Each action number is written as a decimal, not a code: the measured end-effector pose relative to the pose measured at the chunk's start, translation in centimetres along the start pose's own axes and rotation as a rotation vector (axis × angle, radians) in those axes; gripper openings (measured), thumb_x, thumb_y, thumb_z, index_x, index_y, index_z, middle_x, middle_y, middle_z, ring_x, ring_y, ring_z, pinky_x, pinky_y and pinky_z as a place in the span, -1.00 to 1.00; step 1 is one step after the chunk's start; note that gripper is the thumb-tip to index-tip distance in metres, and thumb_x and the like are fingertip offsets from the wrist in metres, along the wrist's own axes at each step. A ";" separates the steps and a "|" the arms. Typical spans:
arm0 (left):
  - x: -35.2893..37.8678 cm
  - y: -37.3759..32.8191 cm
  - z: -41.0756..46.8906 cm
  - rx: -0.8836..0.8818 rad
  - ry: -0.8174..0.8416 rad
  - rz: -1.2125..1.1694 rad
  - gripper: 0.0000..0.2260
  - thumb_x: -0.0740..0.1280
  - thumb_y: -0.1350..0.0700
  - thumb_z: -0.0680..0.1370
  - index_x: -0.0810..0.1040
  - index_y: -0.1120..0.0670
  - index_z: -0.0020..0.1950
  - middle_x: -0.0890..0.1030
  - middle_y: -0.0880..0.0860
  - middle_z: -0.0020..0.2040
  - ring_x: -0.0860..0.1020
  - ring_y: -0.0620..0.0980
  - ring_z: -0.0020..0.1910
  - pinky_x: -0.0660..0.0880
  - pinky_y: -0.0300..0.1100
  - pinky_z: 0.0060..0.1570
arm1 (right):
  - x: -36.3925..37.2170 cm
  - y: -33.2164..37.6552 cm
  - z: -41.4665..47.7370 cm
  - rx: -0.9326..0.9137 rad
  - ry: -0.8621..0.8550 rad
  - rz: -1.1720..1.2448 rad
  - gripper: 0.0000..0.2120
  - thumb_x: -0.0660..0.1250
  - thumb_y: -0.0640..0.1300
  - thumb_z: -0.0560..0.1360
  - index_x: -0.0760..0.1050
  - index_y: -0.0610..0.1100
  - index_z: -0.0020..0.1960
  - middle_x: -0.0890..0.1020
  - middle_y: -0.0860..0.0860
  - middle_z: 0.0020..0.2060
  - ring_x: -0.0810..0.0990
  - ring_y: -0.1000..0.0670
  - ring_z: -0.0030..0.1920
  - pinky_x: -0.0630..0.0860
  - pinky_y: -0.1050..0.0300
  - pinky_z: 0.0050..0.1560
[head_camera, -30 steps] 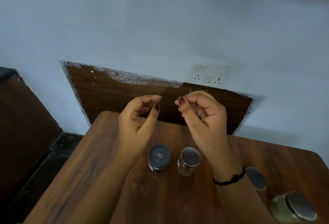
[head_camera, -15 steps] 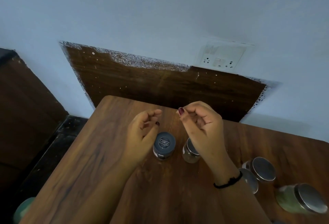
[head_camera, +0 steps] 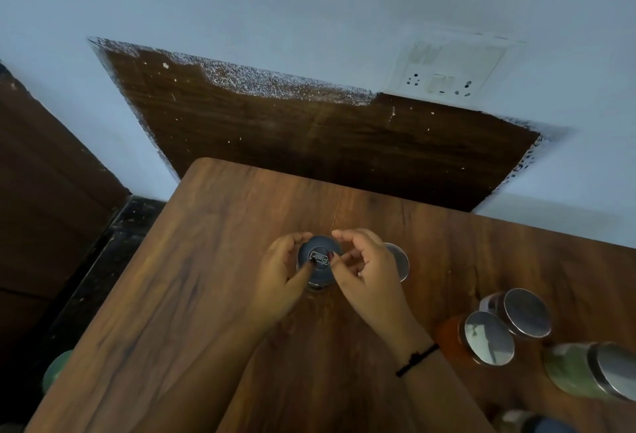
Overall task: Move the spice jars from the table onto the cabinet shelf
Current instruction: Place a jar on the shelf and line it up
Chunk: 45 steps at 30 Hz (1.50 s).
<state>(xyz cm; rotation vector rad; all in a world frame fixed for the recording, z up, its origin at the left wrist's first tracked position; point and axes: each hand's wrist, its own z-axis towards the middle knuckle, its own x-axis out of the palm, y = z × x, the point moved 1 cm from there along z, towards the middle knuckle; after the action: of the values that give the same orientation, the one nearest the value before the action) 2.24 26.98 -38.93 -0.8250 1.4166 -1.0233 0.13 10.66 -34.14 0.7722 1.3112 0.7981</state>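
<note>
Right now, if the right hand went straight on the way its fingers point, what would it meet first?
The dark-lidded jar: the right hand points leftward at its lid, seemingly almost touching; depth unclear.

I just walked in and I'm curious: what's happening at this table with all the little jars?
A person is handling spice jars. The left hand and right hand both curl around a dark-lidded jar that stands on the wooden table, thumbs on its lid. A silver-lidded jar sits just behind the right hand. An orange jar, a clear jar and a green jar wait at the right. No cabinet shelf is in view.
</note>
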 end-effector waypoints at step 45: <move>-0.3 1.4 0.4 -0.036 0.024 -0.046 -0.19 0.57 -0.08 0.26 0.37 0.07 0.45 0.50 -0.08 0.35 0.47 -0.11 0.36 0.46 -0.14 0.33 | 2.0 -1.0 -0.6 0.118 0.174 -0.126 -0.25 0.32 -0.31 0.50 0.10 -0.04 0.59 0.26 0.06 0.51 0.29 0.13 0.46 0.34 0.34 0.36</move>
<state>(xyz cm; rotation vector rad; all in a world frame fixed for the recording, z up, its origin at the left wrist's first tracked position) 2.77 27.72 -40.15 -0.8777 1.4461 -1.0477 -0.27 11.84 -36.07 0.7174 1.5590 0.7035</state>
